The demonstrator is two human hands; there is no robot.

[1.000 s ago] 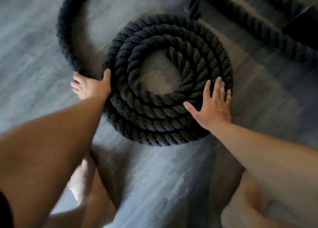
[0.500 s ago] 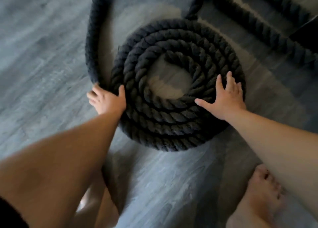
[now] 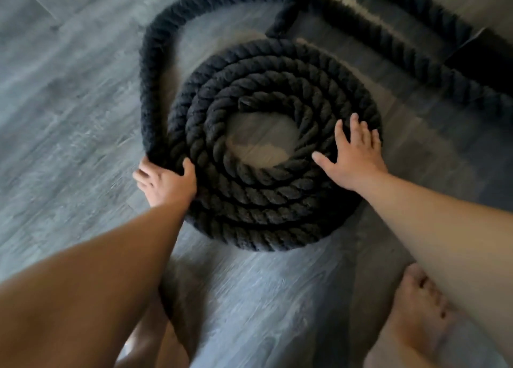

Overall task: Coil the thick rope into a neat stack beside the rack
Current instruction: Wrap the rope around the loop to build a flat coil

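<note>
A thick black twisted rope (image 3: 249,201) is seen lying on a grey wood-plank floor (image 3: 69,90), most of it wound into a flat spiral of several turns with a bare patch of floor at its centre. A loose length is looped out from the coil's left edge and up toward the top. This outer strand is gripped by the left hand (image 3: 163,183), fingers and thumb curled round it. The right hand (image 3: 354,156) is laid flat, fingers spread, on the coil's right side. A bare foot (image 3: 416,320) is planted at the lower right.
</note>
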